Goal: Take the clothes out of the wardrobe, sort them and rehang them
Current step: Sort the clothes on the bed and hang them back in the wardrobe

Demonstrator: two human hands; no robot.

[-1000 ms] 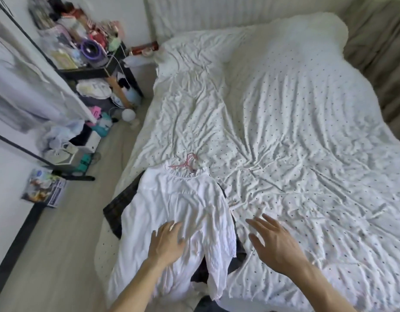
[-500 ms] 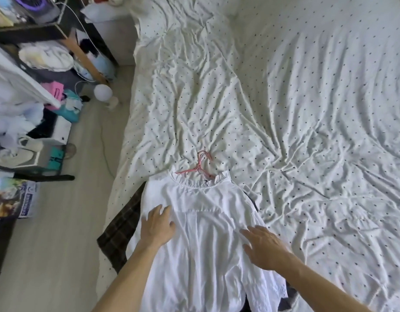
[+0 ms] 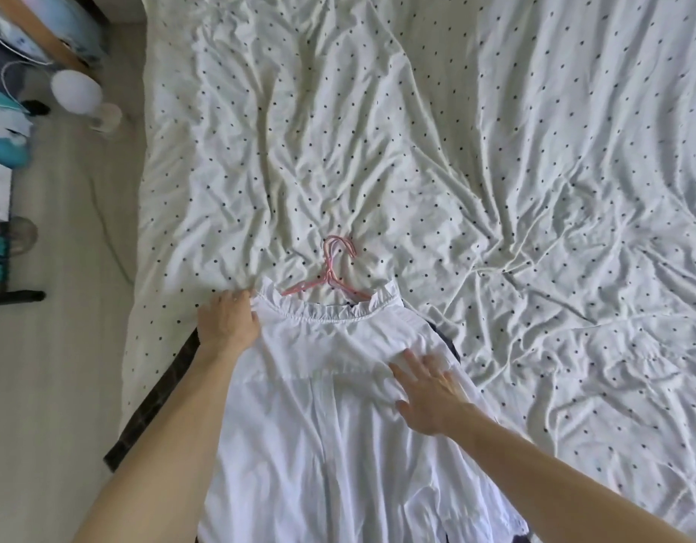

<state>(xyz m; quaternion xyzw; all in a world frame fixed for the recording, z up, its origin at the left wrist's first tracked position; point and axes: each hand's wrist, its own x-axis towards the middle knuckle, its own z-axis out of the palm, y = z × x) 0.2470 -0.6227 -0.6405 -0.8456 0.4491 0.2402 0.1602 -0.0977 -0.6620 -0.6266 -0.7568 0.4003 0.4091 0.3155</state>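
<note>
The white blouse (image 3: 330, 425) lies flat on the bed (image 3: 534, 190) at six o'clock in the view, with pink hangers (image 3: 330, 270) poking from its collar at twelve. The right hand (image 3: 428, 393) is spread flat on the cloth. The left hand (image 3: 229, 323) sits at its ten-o'clock shoulder; whether it pinches the fabric I cannot tell. The blouse looks light and limp, so it is probably best lifted by the hanger hooks.
</note>
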